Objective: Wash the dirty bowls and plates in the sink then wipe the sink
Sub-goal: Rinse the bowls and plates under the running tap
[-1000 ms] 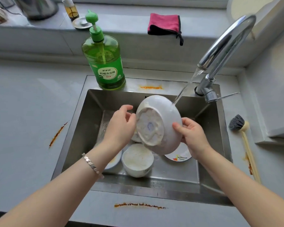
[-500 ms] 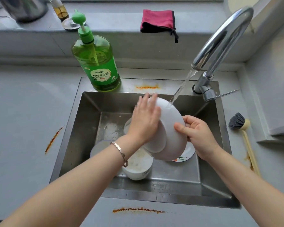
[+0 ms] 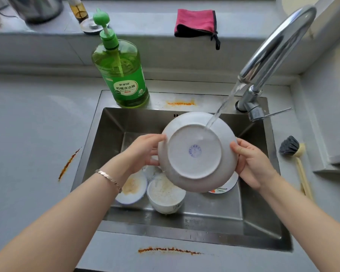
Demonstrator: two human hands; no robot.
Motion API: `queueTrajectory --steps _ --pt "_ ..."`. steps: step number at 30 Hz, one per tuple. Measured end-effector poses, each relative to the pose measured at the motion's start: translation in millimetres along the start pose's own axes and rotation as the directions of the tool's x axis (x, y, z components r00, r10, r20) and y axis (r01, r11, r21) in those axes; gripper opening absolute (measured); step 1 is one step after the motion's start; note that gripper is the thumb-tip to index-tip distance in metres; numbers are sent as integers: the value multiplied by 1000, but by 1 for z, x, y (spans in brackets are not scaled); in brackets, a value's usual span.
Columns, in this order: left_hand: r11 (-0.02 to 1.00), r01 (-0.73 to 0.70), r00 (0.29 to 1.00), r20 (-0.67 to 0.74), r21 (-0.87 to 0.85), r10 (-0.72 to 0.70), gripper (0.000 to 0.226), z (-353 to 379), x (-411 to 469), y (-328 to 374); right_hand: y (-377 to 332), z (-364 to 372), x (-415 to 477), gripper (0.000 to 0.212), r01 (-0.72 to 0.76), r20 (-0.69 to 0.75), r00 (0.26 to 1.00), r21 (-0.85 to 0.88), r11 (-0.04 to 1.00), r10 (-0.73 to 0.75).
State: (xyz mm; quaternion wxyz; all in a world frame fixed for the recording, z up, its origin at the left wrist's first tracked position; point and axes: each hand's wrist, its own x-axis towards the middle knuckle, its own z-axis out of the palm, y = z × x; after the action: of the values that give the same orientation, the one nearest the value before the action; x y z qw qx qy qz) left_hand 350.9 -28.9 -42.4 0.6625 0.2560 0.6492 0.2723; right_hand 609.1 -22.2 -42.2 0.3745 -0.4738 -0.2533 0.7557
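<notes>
A second ago the base of the shallow white ceramic bowl point(image 3: 194, 152) was filmed with suds, and the left hand point(image 3: 143, 150) then rubbed flat across it. Now that hand has slid off to the rim and the foot ring shows clean, so I judge this piece is at its final rinse. The bowl is held tilted above the stainless steel sink point(image 3: 263, 222), underside toward the camera, with the stream of water point(image 3: 222, 107) from the chrome tap point(image 3: 273, 46) striking at about 1 o'clock. Each grip is closed on the rim: left hand at 9 o'clock, right hand point(image 3: 251, 163) at 3 o'clock. Below, at 6 to 7 o'clock, a small white bowl point(image 3: 165, 195) and a white plate point(image 3: 132, 187) lie crusted, unwashed.
</notes>
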Motion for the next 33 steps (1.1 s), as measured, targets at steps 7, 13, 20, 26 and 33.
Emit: queueTrajectory --steps 7,13,20,26,33 --pt "983 -43 994 -91 178 60 44 11 -6 -2 18 -4 9 29 -114 -143 985 -150 982 93" --pt "962 -120 989 -51 246 137 40 47 -3 10 5 -27 -10 46 -122 -261 965 -328 937 35" --pt "977 -95 994 -42 191 105 49 43 -10 8 -1 -19 -14 41 -47 -222 975 -298 953 -21" --pt "996 -46 984 -167 73 58 24 3 -23 8 2 26 19 50 65 -84 989 -480 875 -119" --pt "920 299 949 -27 -252 -315 49 -7 -40 18 14 54 7 43 374 290 925 -808 456 -245"
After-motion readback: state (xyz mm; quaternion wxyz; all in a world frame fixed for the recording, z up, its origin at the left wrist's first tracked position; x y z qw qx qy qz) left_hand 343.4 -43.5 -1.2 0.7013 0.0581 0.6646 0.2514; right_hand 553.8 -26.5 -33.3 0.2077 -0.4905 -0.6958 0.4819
